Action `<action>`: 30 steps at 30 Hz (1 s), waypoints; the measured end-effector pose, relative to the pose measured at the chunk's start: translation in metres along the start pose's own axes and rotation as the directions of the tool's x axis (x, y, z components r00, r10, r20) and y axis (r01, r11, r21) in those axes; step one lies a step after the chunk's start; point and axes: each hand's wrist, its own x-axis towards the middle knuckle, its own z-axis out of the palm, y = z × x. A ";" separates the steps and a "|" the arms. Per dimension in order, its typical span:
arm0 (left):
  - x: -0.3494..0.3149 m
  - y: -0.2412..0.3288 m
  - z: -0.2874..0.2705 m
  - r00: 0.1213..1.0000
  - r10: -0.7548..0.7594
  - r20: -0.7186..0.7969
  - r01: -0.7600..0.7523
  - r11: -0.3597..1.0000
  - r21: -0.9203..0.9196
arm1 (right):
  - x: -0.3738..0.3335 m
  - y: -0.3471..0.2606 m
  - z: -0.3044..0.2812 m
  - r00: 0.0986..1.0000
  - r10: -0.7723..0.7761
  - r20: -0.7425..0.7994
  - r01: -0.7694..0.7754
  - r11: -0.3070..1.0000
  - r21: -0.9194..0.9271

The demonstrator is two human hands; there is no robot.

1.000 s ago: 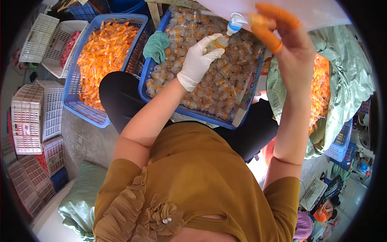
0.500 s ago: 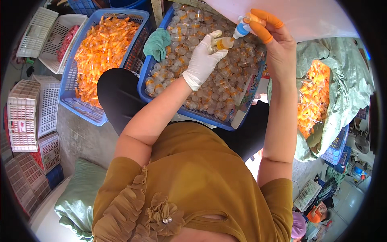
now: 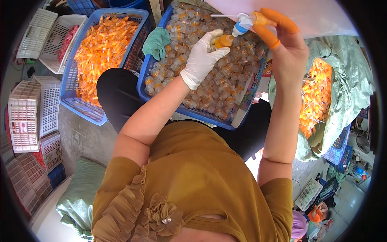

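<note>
My left hand (image 3: pixel 201 60), in a white glove, pinches a small clear bottle (image 3: pixel 224 41) that looks orange inside. The bottle is tilted, its mouth beside the tip of a blue-and-white nozzle (image 3: pixel 241 26). My right hand (image 3: pixel 288 44), with orange covers on thumb and forefinger, grips an orange cap with a thin white stick (image 3: pixel 264 19). The stick points left, across the top of the nozzle. Below both hands, a blue basket (image 3: pixel 193 115) holds many small clear bottles with orange bands.
A green cloth (image 3: pixel 156 43) hangs over the basket's left rim. Left of it stands a blue crate (image 3: pixel 82 111) of orange-filled bottles. At right, a green woven sack (image 3: pixel 350 76) holds orange caps with sticks (image 3: pixel 316 97). Pale plastic sheeting (image 3: pixel 318 18) spans the top right.
My right hand has shifted right, and the white stick on the orange cap now shows. The bottle in my left hand has moved slightly left and looks more orange.
</note>
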 end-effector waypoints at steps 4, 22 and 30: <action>-0.008 -0.003 -0.008 0.997 -0.074 -0.001 0.074 0.989 0.126 | -0.020 -0.009 -0.002 0.956 -0.151 0.251 0.214 0.945 -0.248; -0.067 0.061 -0.006 0.654 -0.400 0.643 0.654 0.726 -0.214 | -0.065 -0.011 -0.044 0.814 -0.087 0.574 0.324 0.889 -0.325; -0.072 0.048 0.008 0.552 0.687 0.472 -0.674 0.035 0.738 | -0.107 0.019 -0.055 0.594 0.579 0.559 -0.805 0.410 0.430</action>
